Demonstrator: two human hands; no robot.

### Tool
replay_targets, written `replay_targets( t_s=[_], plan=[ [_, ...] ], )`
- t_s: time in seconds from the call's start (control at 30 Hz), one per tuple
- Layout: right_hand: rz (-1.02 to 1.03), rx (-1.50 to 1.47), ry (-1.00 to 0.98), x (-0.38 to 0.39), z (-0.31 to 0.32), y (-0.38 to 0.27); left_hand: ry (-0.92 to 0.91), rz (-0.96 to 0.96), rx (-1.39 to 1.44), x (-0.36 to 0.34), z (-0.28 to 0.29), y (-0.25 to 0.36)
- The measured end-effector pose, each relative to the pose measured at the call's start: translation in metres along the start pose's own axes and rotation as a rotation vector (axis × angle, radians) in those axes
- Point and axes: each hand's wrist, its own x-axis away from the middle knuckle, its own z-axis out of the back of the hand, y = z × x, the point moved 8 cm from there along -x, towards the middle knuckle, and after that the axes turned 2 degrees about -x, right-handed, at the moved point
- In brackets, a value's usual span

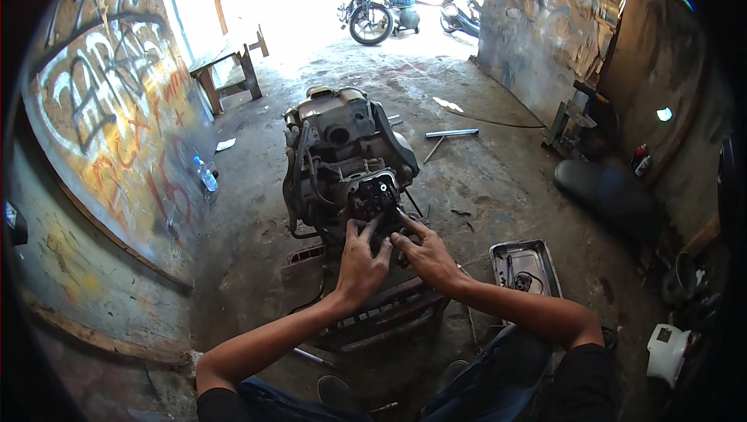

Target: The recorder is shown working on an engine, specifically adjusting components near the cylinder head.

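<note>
A motorcycle engine (354, 142) stands in front of me, greasy and dark, with hoses along its left side. Its near end has an open cylinder head (373, 193), black inside with a pale, shiny round part. At the lower edge of that opening is my left hand (363, 258), its fingers bent and pressed against dark metal. My right hand (425, 254) meets it from the other side, index finger reaching up along the edge and thumb bent inward. Both hands are closed around something dark between them, too shadowed to name.
Beneath the engine is a dark slatted crate (381, 319). To the right are a metal tray (549, 260) of small parts, a T-handle wrench (451, 134) and a motorcycle seat (603, 192). A water bottle (207, 176) stands by the left wall; a bench (233, 72) and motorcycle (369, 13) are farther off.
</note>
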Motion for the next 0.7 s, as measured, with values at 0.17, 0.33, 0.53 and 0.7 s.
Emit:
replay_targets(
  t_s=[0.17, 0.33, 0.53, 0.7],
  plan=[
    [-0.056, -0.169, -0.016, -0.003, -0.002, 0.01, 0.032, -0.03, -0.004, 0.002, 0.0, -0.002],
    [-0.013, -0.165, 0.012, -0.008, -0.001, 0.013, 0.013, 0.028, 0.017, 0.002, 0.001, 0.003],
    [0.07, -0.083, 0.086, -0.013, -0.001, 0.03, -0.032, 0.029, 0.02, 0.001, -0.002, 0.006],
    [0.041, -0.086, 0.065, -0.012, -0.004, 0.023, 0.005, 0.005, 0.054, 0.007, -0.006, 0.0]
  ],
)
